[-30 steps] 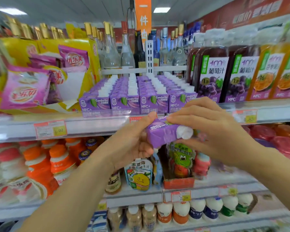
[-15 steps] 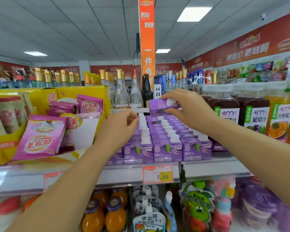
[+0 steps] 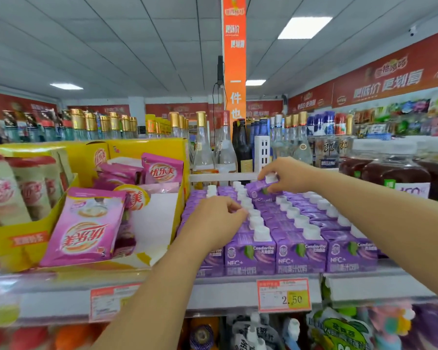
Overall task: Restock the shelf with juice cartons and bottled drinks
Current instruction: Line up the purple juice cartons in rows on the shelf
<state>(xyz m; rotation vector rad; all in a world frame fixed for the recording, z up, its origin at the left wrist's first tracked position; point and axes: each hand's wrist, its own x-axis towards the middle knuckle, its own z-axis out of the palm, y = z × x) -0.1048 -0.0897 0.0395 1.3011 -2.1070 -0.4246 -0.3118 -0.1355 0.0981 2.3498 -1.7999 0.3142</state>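
Pinching purple carton [image 3: 257, 189] w/ R hand [image 3: 287, 174] over rear carton rows [image 3: 299, 223], touching caps [image 3: 254, 219] w/ curled L hand [image 3: 213, 223] (grip unclear), by yellow box [image 3: 86, 157] of pink sachets [image 3: 162, 170].

Open air lies above the packed rows of small purple juice cartons with white caps [image 3: 299, 251] at centre frame. My left hand [image 3: 213, 221] and right hand [image 3: 286, 176] both reach in over them there. The cartons stand cap to cap, with no gap I can see. At left the tall yellow cardboard display box [image 3: 147, 147] walls them in. At right, dark plastic juice bottles [image 3: 395, 173] crowd close. Behind, a white shelf rail [image 3: 223, 176] and gold-capped clear glass bottles [image 3: 202, 150] close the back.
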